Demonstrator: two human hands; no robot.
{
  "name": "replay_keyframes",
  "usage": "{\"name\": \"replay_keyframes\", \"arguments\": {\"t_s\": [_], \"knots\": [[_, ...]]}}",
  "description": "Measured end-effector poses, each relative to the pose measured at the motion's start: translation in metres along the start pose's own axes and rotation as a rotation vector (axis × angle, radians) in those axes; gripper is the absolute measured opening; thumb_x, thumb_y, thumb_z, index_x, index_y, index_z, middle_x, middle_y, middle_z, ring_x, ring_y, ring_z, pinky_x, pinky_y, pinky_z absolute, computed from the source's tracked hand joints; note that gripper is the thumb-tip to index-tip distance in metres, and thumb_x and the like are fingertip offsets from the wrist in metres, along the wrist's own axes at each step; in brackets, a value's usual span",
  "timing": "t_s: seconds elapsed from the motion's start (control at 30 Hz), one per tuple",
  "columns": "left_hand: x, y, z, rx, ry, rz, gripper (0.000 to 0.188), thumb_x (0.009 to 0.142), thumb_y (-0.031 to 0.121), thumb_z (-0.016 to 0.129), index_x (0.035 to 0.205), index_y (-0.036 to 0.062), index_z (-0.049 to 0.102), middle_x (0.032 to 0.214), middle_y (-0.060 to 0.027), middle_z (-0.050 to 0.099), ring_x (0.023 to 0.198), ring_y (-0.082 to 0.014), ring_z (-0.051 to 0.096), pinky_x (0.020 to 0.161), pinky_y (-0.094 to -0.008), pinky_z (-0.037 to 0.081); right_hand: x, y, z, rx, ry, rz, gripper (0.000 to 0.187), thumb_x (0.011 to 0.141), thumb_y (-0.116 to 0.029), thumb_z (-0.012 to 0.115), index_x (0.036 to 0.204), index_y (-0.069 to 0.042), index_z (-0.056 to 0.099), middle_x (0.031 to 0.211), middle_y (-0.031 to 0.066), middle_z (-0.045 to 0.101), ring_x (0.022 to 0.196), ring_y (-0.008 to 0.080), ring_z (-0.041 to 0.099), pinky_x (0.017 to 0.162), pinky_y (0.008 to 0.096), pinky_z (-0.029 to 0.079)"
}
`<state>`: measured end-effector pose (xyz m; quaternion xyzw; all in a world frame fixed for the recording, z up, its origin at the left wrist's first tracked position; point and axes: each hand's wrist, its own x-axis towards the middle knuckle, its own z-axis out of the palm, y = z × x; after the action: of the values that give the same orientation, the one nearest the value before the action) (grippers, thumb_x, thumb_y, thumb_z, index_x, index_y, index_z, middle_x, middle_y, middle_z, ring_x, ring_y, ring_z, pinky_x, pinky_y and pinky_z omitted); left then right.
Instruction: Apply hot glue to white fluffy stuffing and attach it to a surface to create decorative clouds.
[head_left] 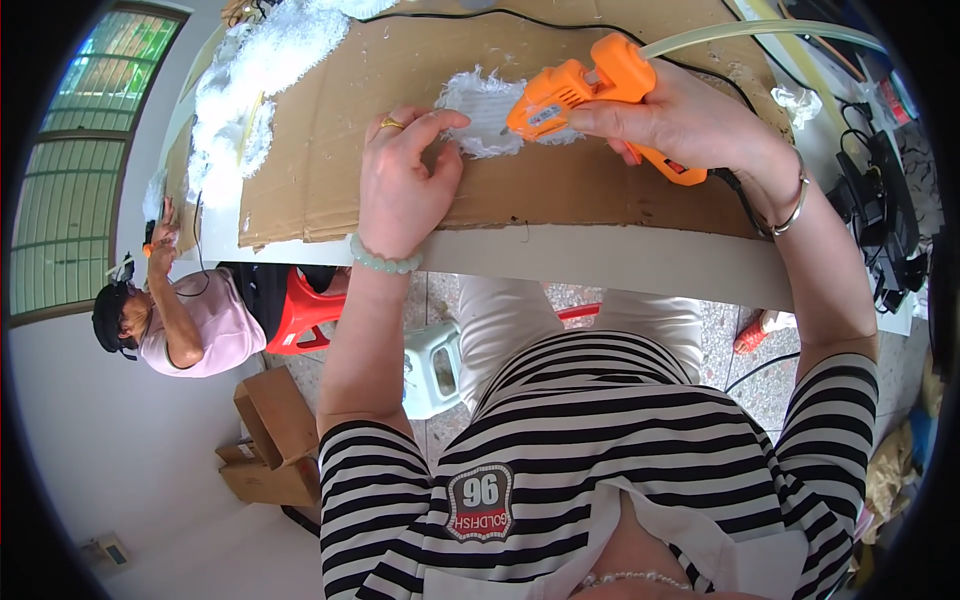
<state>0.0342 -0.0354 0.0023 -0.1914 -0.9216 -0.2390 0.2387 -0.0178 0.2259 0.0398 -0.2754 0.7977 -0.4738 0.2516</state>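
Observation:
My right hand [660, 125] is wrapped round an orange hot glue gun [548, 102], with a long pale glue stick [740, 35] poking out of its back. The gun's nozzle points left and down, over a small white frayed fabric piece [482, 105] lying on brown cardboard [325, 150]. Whether the tip touches the fabric I cannot tell. At the piece's left edge, my left hand [408, 180] has its fingers curled, with the index fingertip and thumb against the fabric. Part of the piece is hidden behind the gun.
Fluffy white material [240, 95] is heaped at the cardboard's far left. A black cord [500, 12] crosses the back. Black devices and cables [880, 215] crowd the right side. Another person [200, 310] sits at left on a red stool [305, 310]. Open cartons [275, 420] stand on the floor.

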Motion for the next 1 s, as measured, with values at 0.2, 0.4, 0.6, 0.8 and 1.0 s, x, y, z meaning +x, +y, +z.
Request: {"name": "replay_keyframes", "arguments": {"t_s": [0.2, 0.4, 0.6, 0.8, 1.0], "knots": [[-0.001, 0.007, -0.002, 0.006, 0.048, 0.037, 0.021, 0.065, 0.005, 0.072, 0.085, 0.0083, 0.066, 0.082, -0.0085, 0.063, 0.081, -0.0281, 0.058, 0.081, -0.0377, 0.043, 0.0, 0.0, -0.003, 0.037, 0.017, -0.031, 0.032, 0.09, -0.036, 0.062, 0.09, -0.005, 0.058, 0.066, -0.0003, 0.053, 0.058, 0.0083, 0.051, 0.056, 0.0231, 0.041], [0.0, 0.018, 0.003, 0.169, 0.009, 0.111, 0.03, 0.058, 0.011, 0.081, 0.082, 0.0091, 0.064, 0.09, -0.0047, 0.062, 0.09, -0.028, 0.056, 0.082, -0.0384, 0.043, 0.002, 0.001, 0.002, 0.005, -0.01, 0.001, 0.032, 0.089, -0.036, 0.064, 0.09, -0.004, 0.058, 0.065, -0.0005, 0.053, 0.057, 0.0079, 0.05, 0.054, 0.0231, 0.04], [0.002, 0.013, 0.009, 0.164, 0.019, 0.192, 0.028, 0.057, 0.01, 0.081, 0.08, 0.0104, 0.066, 0.088, -0.0018, 0.06, 0.091, -0.0286, 0.055, 0.085, -0.0417, 0.04, 0.001, 0.004, 0.002, -0.034, -0.005, -0.004, 0.036, 0.087, -0.042, 0.062, 0.095, -0.007, 0.062, 0.062, -0.0008, 0.052, 0.055, 0.0083, 0.05, 0.051, 0.0244, 0.039], [0.003, 0.015, 0.01, 0.153, 0.008, 0.222, 0.018, 0.061, 0.006, 0.077, 0.074, 0.0104, 0.067, 0.087, -0.0008, 0.06, 0.091, -0.0276, 0.055, 0.086, -0.0423, 0.039, -0.001, 0.0, -0.001, -0.067, 0.004, 0.007, 0.033, 0.088, -0.039, 0.062, 0.092, -0.005, 0.061, 0.063, -0.0011, 0.052, 0.055, 0.0081, 0.05, 0.051, 0.0244, 0.04], [0.001, 0.011, 0.01, 0.131, 0.015, 0.194, 0.015, 0.062, 0.003, 0.075, 0.073, 0.011, 0.067, 0.086, -0.001, 0.06, 0.093, -0.0279, 0.055, 0.087, -0.0425, 0.039, 0.002, -0.002, -0.004, -0.041, 0.01, 0.035, 0.033, 0.088, -0.038, 0.064, 0.087, -0.005, 0.06, 0.062, -0.0022, 0.052, 0.055, 0.0072, 0.05, 0.052, 0.0231, 0.04]]}}
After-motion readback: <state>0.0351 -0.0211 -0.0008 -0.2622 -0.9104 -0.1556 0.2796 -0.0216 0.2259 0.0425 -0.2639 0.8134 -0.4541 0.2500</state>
